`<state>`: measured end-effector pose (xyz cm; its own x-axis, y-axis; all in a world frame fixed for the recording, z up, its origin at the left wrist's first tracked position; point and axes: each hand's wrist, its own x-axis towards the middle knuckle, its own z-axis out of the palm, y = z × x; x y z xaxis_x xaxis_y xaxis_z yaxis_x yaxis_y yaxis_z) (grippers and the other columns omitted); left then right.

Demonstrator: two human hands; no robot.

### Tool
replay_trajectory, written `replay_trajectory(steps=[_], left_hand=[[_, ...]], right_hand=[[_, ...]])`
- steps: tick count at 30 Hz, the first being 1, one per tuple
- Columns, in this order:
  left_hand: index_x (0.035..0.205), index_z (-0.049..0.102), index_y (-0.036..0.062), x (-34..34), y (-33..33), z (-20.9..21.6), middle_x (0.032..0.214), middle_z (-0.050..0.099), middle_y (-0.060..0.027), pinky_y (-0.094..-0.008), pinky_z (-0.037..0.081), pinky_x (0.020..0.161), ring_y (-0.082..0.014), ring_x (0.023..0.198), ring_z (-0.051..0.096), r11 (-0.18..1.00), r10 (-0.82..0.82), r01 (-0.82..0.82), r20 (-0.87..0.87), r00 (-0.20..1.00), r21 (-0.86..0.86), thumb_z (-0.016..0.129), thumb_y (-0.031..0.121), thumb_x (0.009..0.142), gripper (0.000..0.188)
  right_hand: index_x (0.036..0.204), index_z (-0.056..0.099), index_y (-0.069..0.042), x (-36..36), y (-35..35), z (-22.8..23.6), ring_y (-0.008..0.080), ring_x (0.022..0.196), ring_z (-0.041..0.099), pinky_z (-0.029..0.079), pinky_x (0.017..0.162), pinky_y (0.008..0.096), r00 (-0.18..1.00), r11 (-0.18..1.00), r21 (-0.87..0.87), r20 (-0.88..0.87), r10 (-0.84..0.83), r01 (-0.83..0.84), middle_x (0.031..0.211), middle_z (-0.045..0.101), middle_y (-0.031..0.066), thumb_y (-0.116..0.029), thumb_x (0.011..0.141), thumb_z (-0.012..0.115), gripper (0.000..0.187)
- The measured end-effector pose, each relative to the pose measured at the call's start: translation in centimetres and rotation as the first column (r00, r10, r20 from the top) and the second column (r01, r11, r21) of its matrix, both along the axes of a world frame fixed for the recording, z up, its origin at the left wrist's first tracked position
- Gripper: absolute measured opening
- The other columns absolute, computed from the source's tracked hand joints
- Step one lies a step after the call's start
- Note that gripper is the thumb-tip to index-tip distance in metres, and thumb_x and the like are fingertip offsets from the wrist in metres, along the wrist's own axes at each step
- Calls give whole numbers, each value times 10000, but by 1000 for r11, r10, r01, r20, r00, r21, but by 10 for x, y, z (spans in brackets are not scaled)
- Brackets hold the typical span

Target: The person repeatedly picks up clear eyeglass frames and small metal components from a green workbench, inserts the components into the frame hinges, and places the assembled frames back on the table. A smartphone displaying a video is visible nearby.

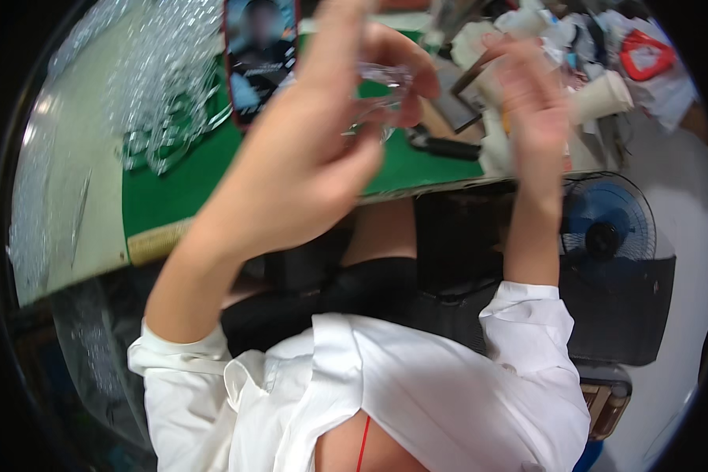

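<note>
Raised over the green mat [181, 197], my left hand [307, 149] is closed round a small bundle of clear plastic strips [387, 76]. The strips loop between its thumb and curled fingers. My right hand [533, 98] is held up farther right, apart from the left one, above the cluttered end of the table. Motion smears its fingers, so whether it grips anything does not show. A tool with a black handle [448, 148] lies on the mat between the two hands.
A heap of clear plastic strips [161, 86] covers the table's far left. Beside it is a phone [248, 86] with its screen lit. White rolls [606, 96], plastic bags and a red item [645, 57] crowd the far right. Below the table edge at right stands a blue fan [617, 208].
</note>
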<state>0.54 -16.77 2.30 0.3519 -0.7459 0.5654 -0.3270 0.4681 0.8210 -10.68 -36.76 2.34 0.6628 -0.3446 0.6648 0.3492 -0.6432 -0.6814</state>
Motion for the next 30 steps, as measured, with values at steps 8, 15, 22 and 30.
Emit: replay_trajectory(steps=[8,15,22,30], left_hand=[[1304,446,-8,46,176,-8,1303,508,-168,-389,471,970,-285,1215,498,522,787,-796,532,312,-305,507,-17,774,534],[1183,483,-20,49,247,-56,1028,561,-164,-343,455,876,-280,1011,545,913,363,-405,-352,863,-51,432,336,950,429],[1324,286,-65,9,184,-32,846,574,-212,-200,417,523,-168,607,517,926,355,-377,-356,865,7,494,318,930,588],[1399,180,-71,-16,135,-30,676,600,-139,-172,367,417,-128,512,550,787,603,-569,-108,790,238,480,685,836,989]], right_hand=[[1002,665,-58,13,74,-88,259,761,562,461,667,357,908,916,-376,-417,-33,-139,802,547,80,-39,779,652,224],[937,656,-60,11,85,-91,250,762,543,450,641,356,910,902,-429,-395,-129,-58,803,544,65,-24,769,656,173],[884,635,-56,12,85,-88,249,775,561,455,651,354,884,940,-330,-461,-82,-85,813,553,69,12,770,636,132],[855,624,-19,23,74,-89,272,735,595,472,656,363,884,962,-229,-467,22,-145,808,589,99,10,775,633,85]])
